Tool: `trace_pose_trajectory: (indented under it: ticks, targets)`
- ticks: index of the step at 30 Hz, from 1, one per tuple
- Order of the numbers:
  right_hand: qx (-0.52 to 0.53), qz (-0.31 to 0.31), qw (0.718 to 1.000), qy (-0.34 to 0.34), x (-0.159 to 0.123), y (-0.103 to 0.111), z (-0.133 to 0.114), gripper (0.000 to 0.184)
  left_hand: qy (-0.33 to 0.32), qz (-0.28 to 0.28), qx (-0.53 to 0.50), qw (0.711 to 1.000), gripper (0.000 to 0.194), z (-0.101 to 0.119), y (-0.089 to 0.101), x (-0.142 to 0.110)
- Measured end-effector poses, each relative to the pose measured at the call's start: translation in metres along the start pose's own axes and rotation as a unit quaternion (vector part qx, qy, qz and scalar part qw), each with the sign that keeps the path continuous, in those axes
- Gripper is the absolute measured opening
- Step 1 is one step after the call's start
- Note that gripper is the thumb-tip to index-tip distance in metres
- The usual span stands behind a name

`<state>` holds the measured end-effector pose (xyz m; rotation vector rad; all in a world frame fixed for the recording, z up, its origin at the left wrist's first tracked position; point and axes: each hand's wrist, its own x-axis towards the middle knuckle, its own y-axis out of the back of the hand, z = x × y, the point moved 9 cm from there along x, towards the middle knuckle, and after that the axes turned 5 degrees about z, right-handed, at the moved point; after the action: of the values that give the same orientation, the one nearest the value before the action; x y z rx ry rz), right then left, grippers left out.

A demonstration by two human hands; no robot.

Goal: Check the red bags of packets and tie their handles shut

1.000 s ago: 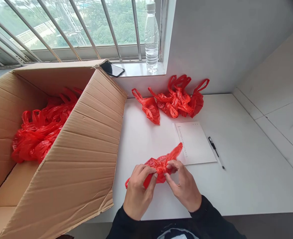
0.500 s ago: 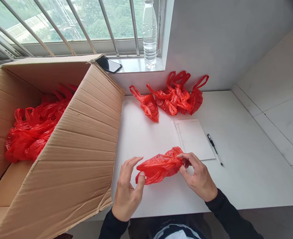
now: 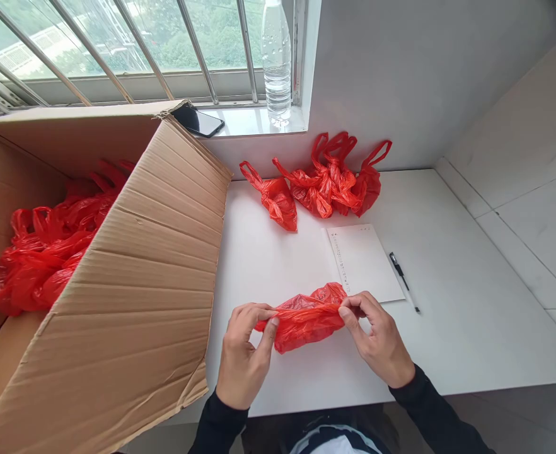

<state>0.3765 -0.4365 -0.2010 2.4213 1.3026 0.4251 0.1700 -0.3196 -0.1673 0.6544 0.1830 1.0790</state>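
Note:
A crumpled red plastic bag (image 3: 306, 317) is stretched between my hands just above the white table (image 3: 471, 315). My left hand (image 3: 244, 353) pinches its left end with thumb and fingers. My right hand (image 3: 377, 340) pinches the right end, close to a white sheet of paper (image 3: 365, 261). Both sleeves are black.
A large open cardboard box (image 3: 155, 271) at the left holds several red bags (image 3: 46, 252). More tied red bags (image 3: 325, 183) lie at the back by the wall. A black pen (image 3: 403, 280) lies right of the paper. A water bottle (image 3: 277, 63) and a phone (image 3: 200, 121) rest on the windowsill.
The bag was bunched between both hands, then my left hand let go for a moment. Now it has taken the left end again and the bag is pulled out lengthwise.

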Motion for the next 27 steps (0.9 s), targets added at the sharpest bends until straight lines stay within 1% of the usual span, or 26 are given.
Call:
trace_pose_trajectory:
  ticks: [1, 3, 5, 6, 8, 10, 11, 12, 14, 16, 18, 19, 20, 22, 23, 24, 25, 26, 27]
  targets:
    - [0.007, -0.002, 1.0, 0.001, 0.0, -0.001, -0.001, 0.017, 0.001, 0.001, -0.003, 1.0, 0.01, 0.002, 0.001, 0.0]
    - [0.018, -0.012, 1.0, 0.006, 0.0, -0.005, -0.006, 0.015, -0.019, -0.007, 0.005, 1.0, 0.023, 0.011, -0.002, 0.0]
    - [0.018, -0.023, 1.0, 0.007, 0.0, -0.01, -0.01, 0.012, -0.054, -0.027, 0.029, 0.998, 0.036, 0.024, -0.011, 0.0]
    - [0.012, -0.031, 0.999, 0.008, 0.0, -0.013, -0.012, 0.015, -0.072, -0.037, 0.04, 0.996, 0.036, 0.03, -0.016, 0.0]
    - [-0.003, -0.055, 0.998, 0.022, 0.001, -0.019, -0.018, 0.018, -0.097, -0.045, 0.048, 0.993, 0.021, 0.038, -0.023, 0.001]
    - [-0.008, -0.081, 0.996, 0.037, 0.001, -0.023, -0.022, 0.01, -0.102, -0.036, 0.029, 0.994, 0.006, 0.039, -0.023, 0.002]
    - [-0.005, -0.087, 0.995, 0.038, 0.001, -0.023, -0.022, 0.011, -0.094, -0.029, 0.013, 0.995, 0.004, 0.037, -0.021, 0.003]
    - [0.0, -0.083, 0.996, 0.033, 0.002, -0.02, -0.021, 0.016, -0.078, -0.02, -0.005, 0.997, 0.005, 0.032, -0.017, 0.004]
    - [0.012, -0.043, 0.999, 0.007, 0.003, -0.01, -0.016, 0.022, -0.025, 0.014, -0.04, 0.999, 0.004, 0.019, -0.005, 0.004]
    - [0.024, 0.006, 0.999, -0.027, 0.004, 0.002, -0.008, 0.023, 0.046, 0.046, -0.069, 0.995, 0.003, 0.003, 0.005, 0.003]
    - [0.045, 0.023, 0.998, -0.048, 0.003, 0.005, -0.004, 0.023, 0.092, 0.055, -0.09, 0.99, 0.007, -0.005, 0.009, 0.001]
    - [0.059, 0.02, 0.997, -0.054, 0.003, 0.004, -0.005, 0.022, 0.096, 0.048, -0.091, 0.99, 0.011, -0.004, 0.008, 0.001]
    - [0.071, 0.011, 0.996, -0.058, 0.004, 0.002, -0.006, 0.021, 0.086, 0.04, -0.085, 0.992, 0.019, 0.0, 0.007, 0.002]
    - [0.081, -0.016, 0.995, -0.053, 0.005, -0.005, -0.014, 0.03, 0.044, 0.021, -0.058, 0.997, 0.036, 0.013, 0.003, 0.004]
    - [0.074, -0.034, 0.996, -0.041, 0.006, -0.009, -0.019, 0.034, 0.02, 0.009, -0.046, 0.999, 0.038, 0.02, 0.001, 0.004]
    - [0.063, -0.052, 0.996, -0.026, 0.006, -0.012, -0.025, 0.03, 0.0, 0.001, -0.041, 0.999, 0.033, 0.026, -0.001, 0.005]
    - [0.055, -0.065, 0.996, -0.012, 0.007, -0.014, -0.03, 0.023, -0.015, 0.0, -0.044, 0.999, 0.023, 0.03, 0.0, 0.006]
    - [0.054, -0.065, 0.996, -0.006, 0.007, -0.012, -0.033, 0.019, -0.022, 0.01, -0.047, 0.999, 0.014, 0.033, 0.003, 0.006]
    - [0.06, -0.048, 0.997, -0.01, 0.008, -0.007, -0.033, 0.02, -0.026, 0.037, -0.047, 0.998, 0.011, 0.035, 0.01, 0.007]
